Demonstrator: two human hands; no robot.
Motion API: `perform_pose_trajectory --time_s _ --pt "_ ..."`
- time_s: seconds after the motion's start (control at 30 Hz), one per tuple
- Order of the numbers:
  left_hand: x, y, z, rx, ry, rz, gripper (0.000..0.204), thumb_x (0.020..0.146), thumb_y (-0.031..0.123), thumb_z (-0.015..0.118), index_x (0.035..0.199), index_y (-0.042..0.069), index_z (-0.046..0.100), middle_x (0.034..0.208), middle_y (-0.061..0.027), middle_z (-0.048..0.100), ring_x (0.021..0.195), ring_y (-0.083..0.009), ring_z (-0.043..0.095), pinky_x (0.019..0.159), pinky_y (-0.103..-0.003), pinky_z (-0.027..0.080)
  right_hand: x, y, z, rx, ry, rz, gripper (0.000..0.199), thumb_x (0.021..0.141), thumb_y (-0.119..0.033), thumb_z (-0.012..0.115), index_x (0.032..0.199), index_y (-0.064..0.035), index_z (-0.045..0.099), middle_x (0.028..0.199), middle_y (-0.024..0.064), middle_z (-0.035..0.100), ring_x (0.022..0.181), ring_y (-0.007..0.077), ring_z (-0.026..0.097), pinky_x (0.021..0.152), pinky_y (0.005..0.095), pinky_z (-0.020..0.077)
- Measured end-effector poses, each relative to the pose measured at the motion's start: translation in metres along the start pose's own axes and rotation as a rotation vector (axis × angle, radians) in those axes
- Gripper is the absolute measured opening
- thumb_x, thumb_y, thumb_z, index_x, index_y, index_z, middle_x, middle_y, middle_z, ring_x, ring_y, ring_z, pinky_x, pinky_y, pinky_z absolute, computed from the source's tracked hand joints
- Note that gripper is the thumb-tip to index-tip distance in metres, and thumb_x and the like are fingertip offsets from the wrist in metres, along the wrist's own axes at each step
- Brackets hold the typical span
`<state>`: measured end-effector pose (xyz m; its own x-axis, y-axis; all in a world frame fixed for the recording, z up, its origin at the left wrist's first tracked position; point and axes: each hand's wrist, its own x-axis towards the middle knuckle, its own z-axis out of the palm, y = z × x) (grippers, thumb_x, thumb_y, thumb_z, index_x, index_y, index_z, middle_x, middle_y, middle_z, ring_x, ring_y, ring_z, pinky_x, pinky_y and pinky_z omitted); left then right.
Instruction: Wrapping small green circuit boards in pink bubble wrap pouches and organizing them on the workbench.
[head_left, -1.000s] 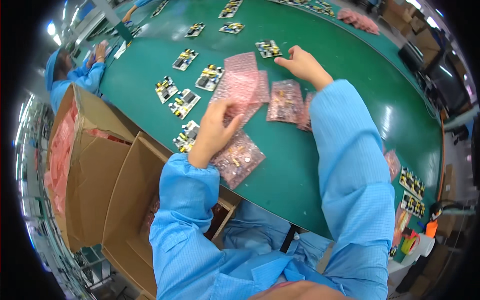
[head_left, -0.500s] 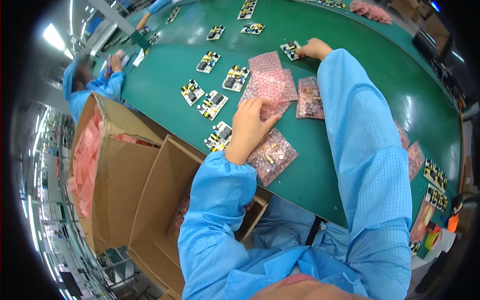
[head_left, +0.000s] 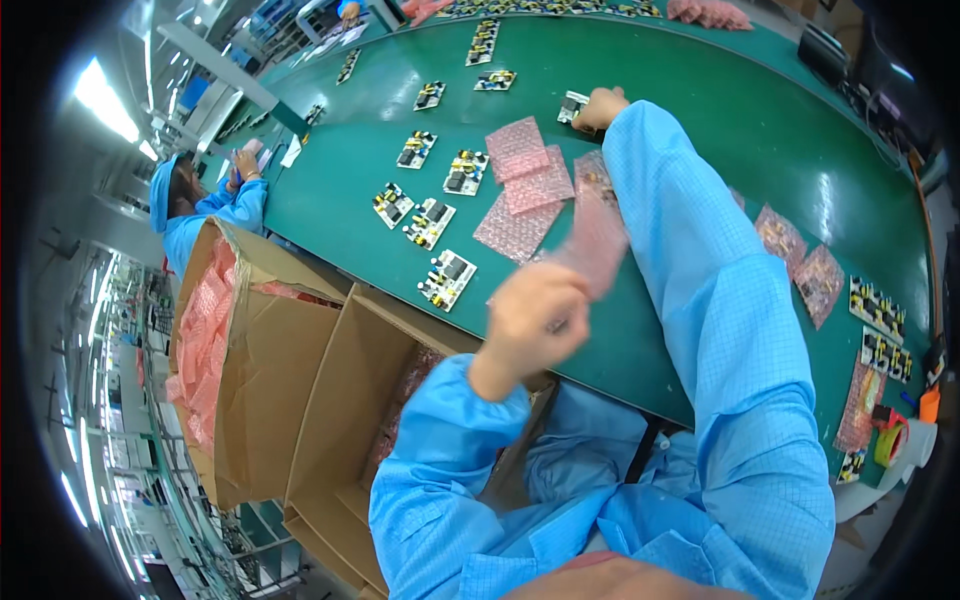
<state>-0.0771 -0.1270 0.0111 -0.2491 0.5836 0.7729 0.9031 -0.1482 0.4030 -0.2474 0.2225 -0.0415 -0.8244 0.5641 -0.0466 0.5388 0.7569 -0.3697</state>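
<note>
- The left hand [head_left: 535, 315] is above the near edge of the green table [head_left: 760, 120], its fingers curled inward; blur hides whether they grip anything.
- A translucent pink bubble-wrap bag [head_left: 600, 240], also blurred, reaches toward 1 o'clock from that hand, its lower end at the fingers.
- The right hand [head_left: 596, 112] is farther out, at 1 o'clock from the left; its bent fingers are closed on the right edge of a small white circuit board [head_left: 572, 105] with dark components, lying on the table.
- Three overlapping flat pink bubble-wrap bags [head_left: 525, 180] lie at 12 o'clock from the left hand, 7 to 8 o'clock from the right.
- Five white circuit boards with black and yellow parts [head_left: 447, 280] lie loose between 10 and 11 o'clock from the left hand.
- Two pink bags with boards inside [head_left: 820, 285] lie toward 3 o'clock from it.
- At 8 o'clock stands an open brown cardboard carton [head_left: 345, 400]; just beyond it, a second brown carton [head_left: 265, 400] holds crumpled pink wrap [head_left: 208, 345].
- A co-worker in blue [head_left: 195, 235] is near 10 o'clock.
</note>
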Motion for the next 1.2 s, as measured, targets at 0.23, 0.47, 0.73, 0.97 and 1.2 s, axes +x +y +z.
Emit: perform_pose_trajectory --time_s 0.23,0.47,0.73,0.97,1.2 --pt "-0.034 0.046 0.089 -0.267 -0.484 0.136 0.02 0.071 0.006 0.071 0.088 0.004 0.062 0.111 -0.0126 0.066 0.1 -0.0307 0.065 0.084 -0.041 0.053 -0.115 0.103 -0.114 0.448 0.012 -0.33 0.047 0.074 -0.028 0.08 0.105 0.0004 0.059 0.085 0.0069 0.064 0.071 0.0169 0.061 0.063 0.0322 0.0511" --pt "0.009 0.071 0.132 -0.116 -0.706 0.095 0.034 0.077 0.019 0.073 0.105 0.004 0.061 0.108 -0.0146 0.059 0.106 -0.0337 0.057 0.086 -0.044 0.045 -0.335 0.195 -0.144 0.89 -0.162 -0.233 0.038 0.081 -0.008 0.076 0.113 -0.0046 0.056 0.099 0.0001 0.062 0.087 0.0069 0.059 0.075 0.0243 0.0514" --pt "0.017 0.058 0.165 0.092 -0.648 0.023 0.013 0.077 0.012 0.072 0.084 0.006 0.062 0.088 -0.0095 0.056 0.085 -0.0307 0.056 0.073 -0.044 0.045 -0.401 0.252 -0.093 0.851 -0.291 -0.062 0.043 0.079 -0.011 0.083 0.114 -0.0035 0.057 0.085 -0.0023 0.062 0.073 0.0032 0.049 0.061 0.021 0.0396" --pt "0.016 0.05 0.166 -0.035 -0.577 -0.052 0.014 0.077 0.004 0.073 0.088 0.004 0.065 0.086 -0.0084 0.059 0.079 -0.0265 0.06 0.068 -0.037 0.05 -0.41 0.24 -0.106 0.758 -0.309 -0.018 0.048 0.083 -0.018 0.078 0.121 -0.0009 0.056 0.082 0.0002 0.061 0.072 0.0059 0.051 0.062 0.0233 0.0417" --pt "0.011 0.05 0.171 -0.09 -0.572 -0.2 0.013 0.079 0.001 0.071 0.091 0.003 0.065 0.082 -0.0081 0.059 0.068 -0.0187 0.06 0.06 -0.031 0.05 -0.407 0.253 -0.1 0.754 -0.309 -0.108 0.053 0.084 -0.015 0.073 0.13 0.0003 0.053 0.082 0.0013 0.056 0.074 0.0094 0.053 0.066 0.0258 0.0454"
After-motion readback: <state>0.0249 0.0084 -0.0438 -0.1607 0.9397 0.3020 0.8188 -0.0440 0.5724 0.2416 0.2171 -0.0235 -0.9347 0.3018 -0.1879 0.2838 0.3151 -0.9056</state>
